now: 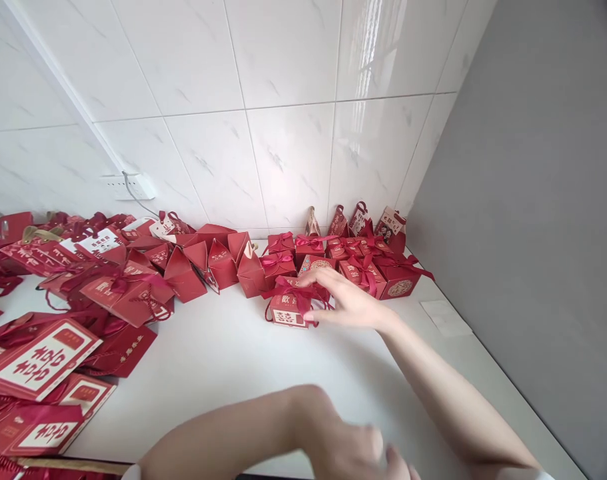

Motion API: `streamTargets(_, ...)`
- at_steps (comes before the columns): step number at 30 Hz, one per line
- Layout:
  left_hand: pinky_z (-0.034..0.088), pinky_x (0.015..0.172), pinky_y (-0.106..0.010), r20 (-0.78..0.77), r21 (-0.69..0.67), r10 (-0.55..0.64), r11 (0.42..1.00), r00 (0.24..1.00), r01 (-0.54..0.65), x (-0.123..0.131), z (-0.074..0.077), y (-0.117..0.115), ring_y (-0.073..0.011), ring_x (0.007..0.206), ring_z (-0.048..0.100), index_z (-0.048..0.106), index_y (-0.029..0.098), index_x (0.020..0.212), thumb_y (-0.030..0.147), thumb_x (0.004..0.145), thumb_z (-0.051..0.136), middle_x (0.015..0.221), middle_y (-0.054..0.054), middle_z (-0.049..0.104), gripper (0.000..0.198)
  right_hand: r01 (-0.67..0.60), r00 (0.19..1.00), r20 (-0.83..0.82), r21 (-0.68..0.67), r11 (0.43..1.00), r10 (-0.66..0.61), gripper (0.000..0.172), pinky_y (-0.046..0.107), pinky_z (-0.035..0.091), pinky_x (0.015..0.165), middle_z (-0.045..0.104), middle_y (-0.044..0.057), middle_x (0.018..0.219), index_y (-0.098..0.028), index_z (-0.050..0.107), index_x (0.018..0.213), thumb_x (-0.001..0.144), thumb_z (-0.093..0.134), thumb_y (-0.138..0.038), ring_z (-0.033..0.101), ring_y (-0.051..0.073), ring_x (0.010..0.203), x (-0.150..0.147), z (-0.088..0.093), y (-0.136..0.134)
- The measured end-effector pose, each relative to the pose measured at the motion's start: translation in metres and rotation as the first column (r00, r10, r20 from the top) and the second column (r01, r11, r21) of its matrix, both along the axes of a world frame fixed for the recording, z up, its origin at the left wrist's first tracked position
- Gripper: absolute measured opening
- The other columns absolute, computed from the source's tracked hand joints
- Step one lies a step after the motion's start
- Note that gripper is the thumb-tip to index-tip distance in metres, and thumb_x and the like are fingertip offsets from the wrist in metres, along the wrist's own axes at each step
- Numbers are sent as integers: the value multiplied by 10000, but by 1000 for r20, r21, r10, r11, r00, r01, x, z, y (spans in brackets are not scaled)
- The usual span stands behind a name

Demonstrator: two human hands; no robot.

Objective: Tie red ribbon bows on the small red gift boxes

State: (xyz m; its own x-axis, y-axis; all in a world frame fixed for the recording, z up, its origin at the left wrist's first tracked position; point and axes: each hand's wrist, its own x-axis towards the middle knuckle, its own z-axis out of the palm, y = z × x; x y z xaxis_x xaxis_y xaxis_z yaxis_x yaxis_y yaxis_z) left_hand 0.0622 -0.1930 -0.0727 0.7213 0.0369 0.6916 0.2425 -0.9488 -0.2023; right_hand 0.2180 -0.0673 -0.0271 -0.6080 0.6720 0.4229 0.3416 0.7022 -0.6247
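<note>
A small red gift box [285,301] with a ribbon bow and a white label bearing red characters stands in front of a cluster of similar boxes. My right hand [346,297] is around its right end, the thumb at the front corner and the fingers over the top toward the back. Close to the bottom edge, my left hand [346,448] is bent inward with curled fingers, slightly blurred. Whatever it may hold is hidden. Just behind the small box sits a red box with a round gold pattern [317,265].
Red boxes with ribbons [398,275] line the white tiled wall [293,160]. Peaked red boxes [184,272] and a heap of gift bags [38,360] fill the left. A grey panel [528,220] bounds the white table [218,363] on the right. A power strip [130,187] is on the wall.
</note>
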Motion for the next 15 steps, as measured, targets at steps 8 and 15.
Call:
streamTargets(8,523,808,-343,451,0,140,988,882,-157,-18,7,130,-195,945,625,583,211,1114,141,811,590,1023,-84,648,312,201,904,355,140,970,-239,876,674,-111,1155,417,215,1511,-132,238,1551,847,628,-478,287,371,1452,-27,-68,43)
streamTargets(15,473,949,-403,265,-819,623,548,736,-169,-100,-29,164,-239,1097,587,578,209,1081,370,935,536,1133,-94,622,221,142,932,314,148,979,-183,1007,624,-130,1171,409,213,1516,-140,174,1569,800,692,-535,286,331,1465,-16,-74,34)
